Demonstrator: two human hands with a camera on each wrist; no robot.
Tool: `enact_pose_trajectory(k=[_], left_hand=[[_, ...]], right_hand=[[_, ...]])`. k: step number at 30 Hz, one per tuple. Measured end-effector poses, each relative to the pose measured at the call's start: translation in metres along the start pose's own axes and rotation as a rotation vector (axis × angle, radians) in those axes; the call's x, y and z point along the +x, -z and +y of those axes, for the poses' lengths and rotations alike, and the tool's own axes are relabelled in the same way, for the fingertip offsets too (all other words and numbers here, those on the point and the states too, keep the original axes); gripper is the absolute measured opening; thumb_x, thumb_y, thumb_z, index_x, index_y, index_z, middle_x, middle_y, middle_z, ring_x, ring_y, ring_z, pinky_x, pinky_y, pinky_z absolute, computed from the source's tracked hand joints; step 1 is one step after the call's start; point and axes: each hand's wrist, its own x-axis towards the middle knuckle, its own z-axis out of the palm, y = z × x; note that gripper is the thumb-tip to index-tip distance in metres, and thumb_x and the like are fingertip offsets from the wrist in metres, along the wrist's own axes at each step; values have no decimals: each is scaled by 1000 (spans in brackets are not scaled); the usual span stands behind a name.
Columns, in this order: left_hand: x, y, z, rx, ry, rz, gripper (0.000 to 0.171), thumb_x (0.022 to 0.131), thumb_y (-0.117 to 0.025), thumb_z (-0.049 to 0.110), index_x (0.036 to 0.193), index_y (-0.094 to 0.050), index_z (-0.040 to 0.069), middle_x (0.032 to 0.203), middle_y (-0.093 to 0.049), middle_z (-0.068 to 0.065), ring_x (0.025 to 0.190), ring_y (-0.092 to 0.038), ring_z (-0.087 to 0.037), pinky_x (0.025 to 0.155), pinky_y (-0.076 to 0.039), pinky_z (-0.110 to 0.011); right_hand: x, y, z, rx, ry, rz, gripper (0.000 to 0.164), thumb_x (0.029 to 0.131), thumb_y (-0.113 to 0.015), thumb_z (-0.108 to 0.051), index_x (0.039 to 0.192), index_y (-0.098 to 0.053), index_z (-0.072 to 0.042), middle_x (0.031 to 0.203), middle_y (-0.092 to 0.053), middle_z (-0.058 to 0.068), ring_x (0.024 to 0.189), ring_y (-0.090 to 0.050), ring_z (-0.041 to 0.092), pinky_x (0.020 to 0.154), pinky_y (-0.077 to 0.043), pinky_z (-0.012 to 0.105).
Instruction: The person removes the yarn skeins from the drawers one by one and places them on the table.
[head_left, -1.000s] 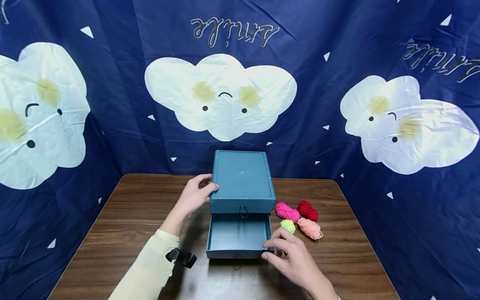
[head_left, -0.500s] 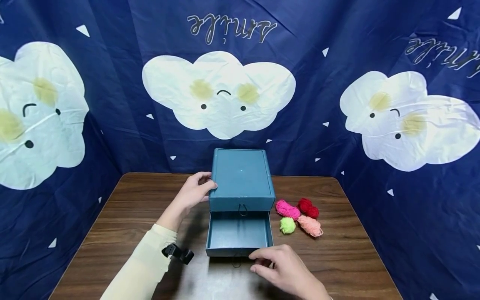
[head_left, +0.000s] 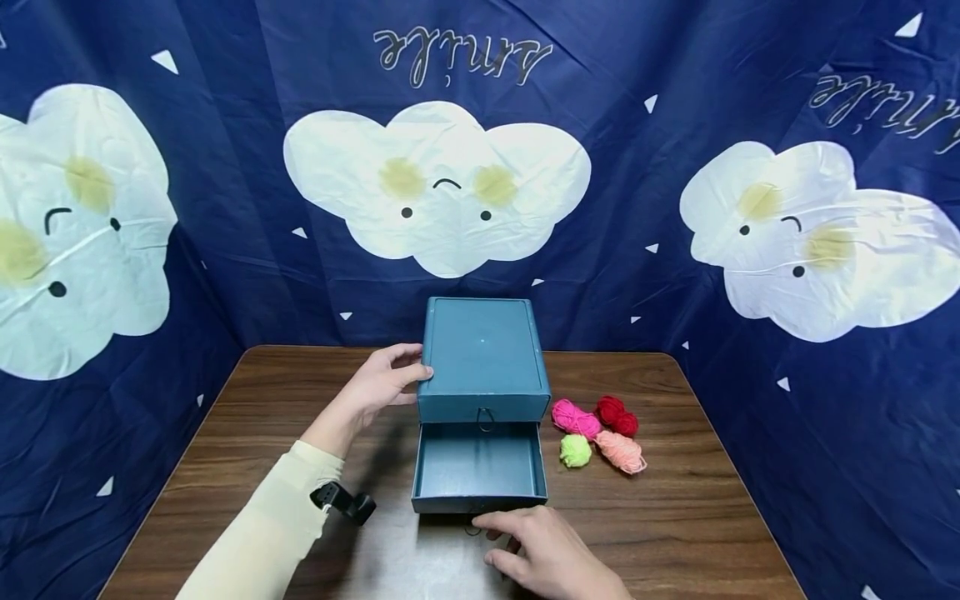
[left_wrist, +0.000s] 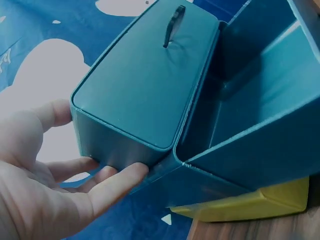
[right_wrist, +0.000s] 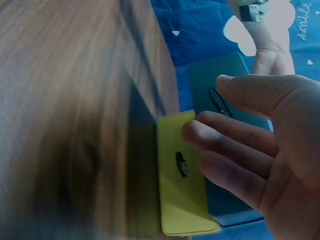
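A teal drawer box stands at the table's back. Its top drawer is closed and a lower teal drawer is pulled out. My left hand touches the box's left side, thumb at the top edge. The left wrist view has its fingertips on the side wall, with a loop handle on the top drawer's front. Just before the pulled-out drawer, my right hand holds its index fingertip beside the wire loop. The right wrist view shows relaxed fingers holding nothing. A yellow drawer front lies beyond them.
To the box's right lie small yarn skeins: magenta, red, lime green and peach. A wooden table carries everything. Blue cloth with clouds hangs around the back and sides.
My right hand has slid leftward and nearer from the drawer's right front corner to its middle loop. The left hand keeps touching the box, its forearm slightly lower. The drawer stays pulled out.
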Motion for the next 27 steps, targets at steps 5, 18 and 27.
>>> enact_pose_trajectory(k=[5, 18, 27], left_hand=[[-1, -1, 5, 7, 4, -10, 68, 96, -66, 12, 156, -36, -1, 152, -44, -24, 121, -60, -30, 94, -58, -44], [-1, 2, 1, -18, -5, -5, 69, 96, -70, 13, 156, -38, 0, 154, -47, -22, 116, -66, -25, 95, -57, -46], [-3, 4, -4, -26, -27, 10, 68, 95, -72, 15, 155, -42, 4, 151, -50, -22, 116, -66, -25, 95, -57, -47]], right_hand=[[5, -9, 1, -35, -36, -48, 36, 99, -69, -33, 134, -68, -25, 120, -72, -14, 85, -60, -4, 76, -55, 20], [13, -26, 8, -202, 182, 271, 9, 97, -71, -23, 103, -78, -26, 101, -74, -17, 96, -68, -3, 80, -55, 18], [19, -18, 6, -185, 245, 399, 11, 89, -78, -16, 93, -77, -26, 93, -74, -17, 91, -67, -5, 80, -54, 16]])
